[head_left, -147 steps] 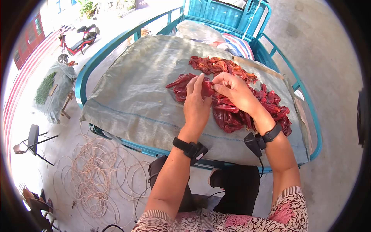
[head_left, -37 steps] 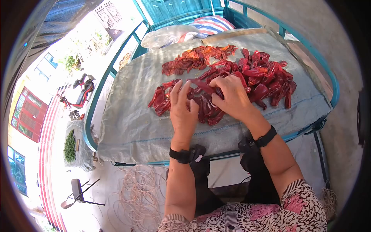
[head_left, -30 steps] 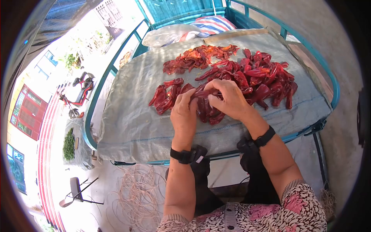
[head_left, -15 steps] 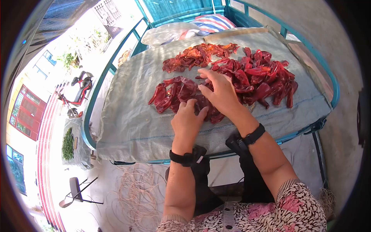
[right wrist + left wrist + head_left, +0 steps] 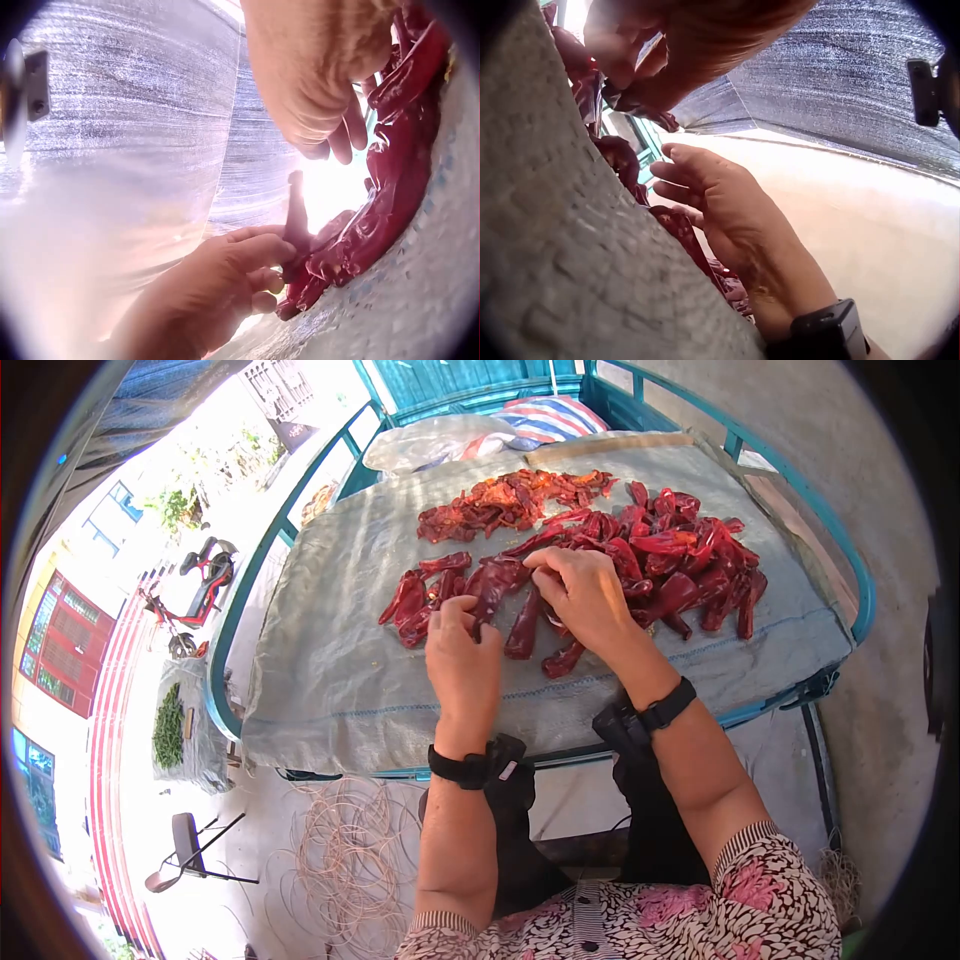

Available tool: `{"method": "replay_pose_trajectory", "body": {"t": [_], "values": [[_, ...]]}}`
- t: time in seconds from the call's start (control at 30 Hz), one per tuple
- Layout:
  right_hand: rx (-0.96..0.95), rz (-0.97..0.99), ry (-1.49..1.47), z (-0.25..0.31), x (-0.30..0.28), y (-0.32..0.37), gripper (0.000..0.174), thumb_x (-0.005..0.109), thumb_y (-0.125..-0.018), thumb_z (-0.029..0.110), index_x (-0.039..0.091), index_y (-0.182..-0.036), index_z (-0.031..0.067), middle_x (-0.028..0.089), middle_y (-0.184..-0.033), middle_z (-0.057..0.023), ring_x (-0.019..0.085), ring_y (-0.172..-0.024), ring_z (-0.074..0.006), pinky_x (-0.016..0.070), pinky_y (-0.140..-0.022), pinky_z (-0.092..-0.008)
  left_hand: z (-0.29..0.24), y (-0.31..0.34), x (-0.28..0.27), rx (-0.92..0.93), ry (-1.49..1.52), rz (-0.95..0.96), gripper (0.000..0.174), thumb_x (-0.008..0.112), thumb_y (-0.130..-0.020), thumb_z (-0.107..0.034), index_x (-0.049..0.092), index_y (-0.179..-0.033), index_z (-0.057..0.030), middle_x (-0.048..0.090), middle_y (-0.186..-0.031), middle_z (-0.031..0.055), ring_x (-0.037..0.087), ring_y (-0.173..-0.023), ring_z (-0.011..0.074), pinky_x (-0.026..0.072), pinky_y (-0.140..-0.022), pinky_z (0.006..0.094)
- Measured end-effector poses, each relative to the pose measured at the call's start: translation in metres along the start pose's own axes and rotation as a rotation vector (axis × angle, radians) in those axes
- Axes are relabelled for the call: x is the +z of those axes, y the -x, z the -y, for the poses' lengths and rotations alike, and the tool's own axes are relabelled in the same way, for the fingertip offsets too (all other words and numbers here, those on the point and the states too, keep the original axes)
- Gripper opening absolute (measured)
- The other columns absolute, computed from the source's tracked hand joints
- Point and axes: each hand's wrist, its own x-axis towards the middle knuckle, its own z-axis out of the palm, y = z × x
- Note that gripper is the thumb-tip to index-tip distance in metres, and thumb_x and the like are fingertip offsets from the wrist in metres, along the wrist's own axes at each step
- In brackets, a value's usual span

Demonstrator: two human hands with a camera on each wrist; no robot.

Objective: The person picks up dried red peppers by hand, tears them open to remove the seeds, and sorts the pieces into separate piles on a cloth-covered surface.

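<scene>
In the head view, my left hand (image 5: 463, 665) is at the near side of a small group of dark red peppers (image 5: 408, 610). Its thumb and fingers pinch a flattened red pepper (image 5: 297, 221), whose narrow end points up in the right wrist view. My right hand (image 5: 588, 595) hovers beside that group, palm down; the left wrist view shows its fingers loosely extended with nothing in them. A large heap of glossy red peppers (image 5: 690, 560) lies to its right. Loose single peppers (image 5: 522, 628) lie between the two hands.
A grey woven sheet (image 5: 330, 650) covers the bed of a blue cart with side rails (image 5: 845, 550). Orange-red pepper pieces (image 5: 520, 500) are spread behind the peppers. Sacks (image 5: 440, 445) lie at the back. Coiled strands (image 5: 345, 860) and a chair (image 5: 188, 845) are on the ground.
A second ago both hands held one pepper between them. The right hand let go and lifted away, then came down slightly; the left hand shifted left. The head view has turned since the oldest frame.
</scene>
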Motion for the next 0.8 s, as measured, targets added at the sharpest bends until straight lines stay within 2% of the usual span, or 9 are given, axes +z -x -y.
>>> {"method": "replay_pose_trajectory", "body": {"t": [0.07, 0.1, 0.2, 0.23, 0.4, 0.57, 0.67, 0.77, 0.8], "values": [[-0.025, 0.022, 0.044, -0.001, -0.002, 0.001, 0.015, 0.064, -0.086, 0.01, 0.071, -0.099, 0.0083, 0.074, -0.091, -0.0108, 0.068, -0.085, -0.0299, 0.0468, -0.087, -0.045, 0.006, -0.004, 0.002, -0.01, 0.097, -0.136, 0.033, 0.068, -0.077, -0.001, 0.066, -0.11, -0.0012, 0.064, -0.084, 0.0088, 0.063, -0.074, 0.0192, 0.0533, -0.072, 0.0332], [-0.039, 0.035, 0.066, -0.001, -0.003, 0.002, 0.016, 0.064, -0.085, 0.009, 0.071, -0.099, 0.0088, 0.074, -0.091, -0.0104, 0.068, -0.086, -0.0299, 0.0461, -0.088, -0.0451, 0.007, -0.005, 0.0, 0.0, 0.089, -0.167, 0.032, 0.068, -0.081, 0.0, 0.066, -0.113, -0.0008, 0.064, -0.093, 0.0085, 0.061, -0.072, 0.0152, 0.0528, -0.07, 0.031], [-0.161, 0.247, 0.097, 0.001, -0.008, 0.003, 0.022, 0.064, -0.08, 0.005, 0.073, -0.098, 0.012, 0.073, -0.095, -0.007, 0.065, -0.098, -0.0278, 0.0434, -0.094, -0.044, 0.004, -0.008, -0.001, -0.07, 0.311, -0.25, 0.031, 0.068, -0.084, 0.0, 0.065, -0.115, -0.0036, 0.059, -0.096, 0.0091, 0.059, -0.072, 0.0183, 0.0505, -0.07, 0.0327], [-0.221, 0.269, 0.105, -0.001, -0.006, 0.006, 0.023, 0.065, -0.078, 0.004, 0.073, -0.098, 0.0125, 0.072, -0.095, -0.0059, 0.065, -0.098, -0.0274, 0.0445, -0.093, -0.0437, -0.001, -0.008, -0.001, -0.032, 0.291, -0.326, 0.031, 0.068, -0.088, -0.001, 0.065, -0.118, -0.0046, 0.059, -0.097, 0.009, 0.057, -0.066, 0.0138, 0.0494, -0.066, 0.0297], [-0.364, 0.336, 0.256, -0.001, 0.007, 0.021, 0.034, 0.068, -0.071, 0.001, 0.071, -0.101, 0.0157, 0.07, -0.103, -0.0025, 0.062, -0.103, -0.0263, 0.0436, -0.097, -0.0442, -0.003, -0.005, -0.005, 0.041, 0.215, -0.181, 0.026, 0.07, -0.089, -0.006, 0.068, -0.115, -0.0052, 0.06, -0.096, 0.0074, 0.055, -0.068, 0.0128, 0.0488, -0.066, 0.0289], [-0.203, 0.205, 0.145, 0.002, 0.01, 0.012, 0.031, 0.069, -0.078, 0.007, 0.071, -0.108, 0.0144, 0.071, -0.106, -0.0054, 0.061, -0.109, -0.0271, 0.0409, -0.1, -0.0462, 0.001, -0.003, 0.004, 0.236, 0.129, -0.067, 0.028, 0.078, -0.086, -0.018, 0.068, -0.109, -0.006, 0.061, -0.095, 0.0074, 0.059, -0.074, 0.0178, 0.05, -0.065, 0.0307], [-0.216, 0.139, 0.085, 0.008, 0.004, 0.007, 0.028, 0.069, -0.081, 0.009, 0.07, -0.109, 0.0114, 0.071, -0.109, -0.0086, 0.063, -0.105, -0.0285, 0.0421, -0.099, -0.0464, -0.005, -0.003, 0.0, 0.189, 0.246, 0.097, 0.031, 0.077, -0.087, -0.018, 0.067, -0.113, -0.0059, 0.062, -0.099, 0.0075, 0.061, -0.079, 0.0178, 0.0516, -0.068, 0.0304], [-0.224, 0.13, 0.012, 0.015, 0.0, 0.005, 0.027, 0.069, -0.081, 0.01, 0.069, -0.109, 0.0088, 0.071, -0.107, -0.0118, 0.065, -0.1, -0.0304, 0.0445, -0.097, -0.0457, 0.0, -0.004, 0.01, 0.241, 0.337, -0.094, 0.036, 0.076, -0.088, -0.016, 0.065, -0.12, -0.0054, 0.062, -0.1, 0.0082, 0.062, -0.082, 0.0169, 0.0526, -0.069, 0.0298], [-0.22, 0.131, -0.02, 0.017, -0.002, 0.005, 0.027, 0.069, -0.081, 0.011, 0.069, -0.109, 0.008, 0.071, -0.106, -0.0127, 0.065, -0.099, -0.0312, 0.0455, -0.096, -0.0454, -0.006, -0.002, 0.007, 0.234, 0.386, -0.07, 0.037, 0.075, -0.088, -0.015, 0.064, -0.122, -0.0053, 0.063, -0.101, 0.0089, 0.062, -0.083, 0.0169, 0.0526, -0.07, 0.0297]]}}
